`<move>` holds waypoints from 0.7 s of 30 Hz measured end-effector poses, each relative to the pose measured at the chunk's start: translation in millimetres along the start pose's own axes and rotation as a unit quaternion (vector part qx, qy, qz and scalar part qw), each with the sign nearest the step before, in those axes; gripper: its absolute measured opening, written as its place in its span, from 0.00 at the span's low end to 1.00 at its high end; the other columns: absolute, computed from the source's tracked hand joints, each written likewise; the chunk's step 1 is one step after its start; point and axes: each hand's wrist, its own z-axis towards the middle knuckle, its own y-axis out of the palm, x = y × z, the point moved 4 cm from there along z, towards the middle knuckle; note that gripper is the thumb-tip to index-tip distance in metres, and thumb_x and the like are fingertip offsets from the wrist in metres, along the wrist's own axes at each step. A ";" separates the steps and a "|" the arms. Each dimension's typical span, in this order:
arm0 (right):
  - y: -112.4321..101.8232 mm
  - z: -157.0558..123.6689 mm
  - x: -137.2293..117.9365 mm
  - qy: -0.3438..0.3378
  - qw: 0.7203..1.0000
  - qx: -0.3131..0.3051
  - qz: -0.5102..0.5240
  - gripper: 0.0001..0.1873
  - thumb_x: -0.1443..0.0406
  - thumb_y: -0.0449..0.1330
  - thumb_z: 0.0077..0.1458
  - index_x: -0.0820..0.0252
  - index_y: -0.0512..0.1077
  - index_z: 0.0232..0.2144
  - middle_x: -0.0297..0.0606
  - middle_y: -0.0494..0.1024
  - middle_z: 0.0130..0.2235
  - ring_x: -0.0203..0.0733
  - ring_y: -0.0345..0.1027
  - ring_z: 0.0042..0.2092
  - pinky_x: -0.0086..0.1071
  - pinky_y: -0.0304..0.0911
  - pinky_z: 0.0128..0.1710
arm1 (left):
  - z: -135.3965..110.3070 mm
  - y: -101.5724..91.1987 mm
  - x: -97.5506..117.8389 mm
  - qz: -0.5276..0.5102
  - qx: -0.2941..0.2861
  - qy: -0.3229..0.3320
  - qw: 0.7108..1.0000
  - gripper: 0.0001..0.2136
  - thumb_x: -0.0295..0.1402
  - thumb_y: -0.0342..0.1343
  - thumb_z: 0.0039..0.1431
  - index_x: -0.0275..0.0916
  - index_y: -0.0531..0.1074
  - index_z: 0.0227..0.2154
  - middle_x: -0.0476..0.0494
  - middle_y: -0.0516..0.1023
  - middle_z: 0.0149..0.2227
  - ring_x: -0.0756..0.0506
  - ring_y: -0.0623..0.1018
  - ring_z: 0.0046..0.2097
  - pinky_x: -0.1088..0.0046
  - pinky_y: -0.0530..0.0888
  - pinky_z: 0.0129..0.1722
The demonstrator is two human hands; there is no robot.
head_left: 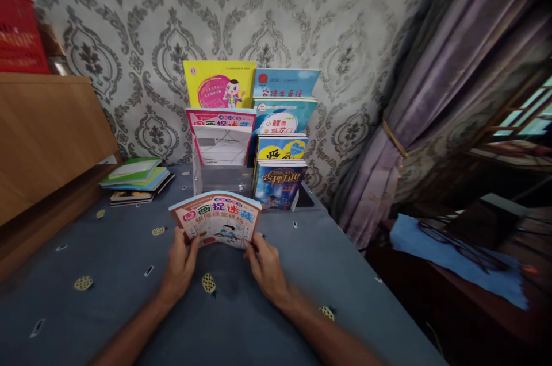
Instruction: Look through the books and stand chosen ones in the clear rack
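Holding the hide-and-seek picture book [219, 222] between us, we keep its cover facing our way and its top edge bowed upward in the middle; our left hand [179, 262] grips the lower left corner, and our right hand [267, 265] grips the lower right, the two hands apart with the book spanning them; it sits above the blue-grey tablecloth [233, 326], just in front of a clear display rack [224, 179]. On the rack's left side we see a yellow book [244, 73] at the top and, below it, a pink-bordered book [190, 119] partly covered by a whitish sheet [219, 150]; on the right side, from top to bottom, stand a blue fairy-tale book [284, 81], a teal carp book [304, 113], a yellow-and-blue book [261, 150] and a dark blue Charlie IX book [278, 188]. To the left we have a stack of books [133, 173] beside a wooden cabinet [52, 142], with a red box-like object [19, 33] on top of it; to the right, past the tied purple-grey curtain [388, 124], eyeglasses [461, 245] lie on a blue cloth [470, 274]; patterned grey wallpaper [142, 67] backs the rack.
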 end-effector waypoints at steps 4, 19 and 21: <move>-1.1 1.1 -2.1 -0.002 1.000 0.003 0.002 0.10 0.60 0.49 0.66 0.52 0.67 0.34 0.34 0.73 0.25 0.41 0.68 0.27 0.32 0.62 0.29 | 0.7 -0.3 -0.2 -0.011 -0.006 -0.011 1.000 0.14 0.42 0.60 0.55 0.43 0.64 0.38 0.43 0.78 0.37 0.40 0.77 0.42 0.65 0.71 0.42; -5.1 -2.5 -4.1 -0.047 0.999 0.012 0.016 0.15 0.61 0.47 0.68 0.52 0.72 0.48 0.41 0.79 0.41 0.45 0.75 0.42 0.37 0.70 0.45 | 0.9 -7.7 5.0 0.076 0.014 0.067 0.995 0.14 0.44 0.56 0.58 0.42 0.68 0.42 0.39 0.76 0.42 0.36 0.75 0.47 0.58 0.68 0.51; -8.2 -3.1 -5.4 -0.073 0.997 0.021 0.015 0.18 0.61 0.47 0.68 0.53 0.71 0.54 0.44 0.79 0.49 0.47 0.73 0.52 0.42 0.67 0.54 | 2.7 -9.6 4.9 0.059 0.020 0.081 0.995 0.16 0.44 0.56 0.57 0.42 0.69 0.44 0.37 0.75 0.46 0.35 0.73 0.52 0.56 0.66 0.56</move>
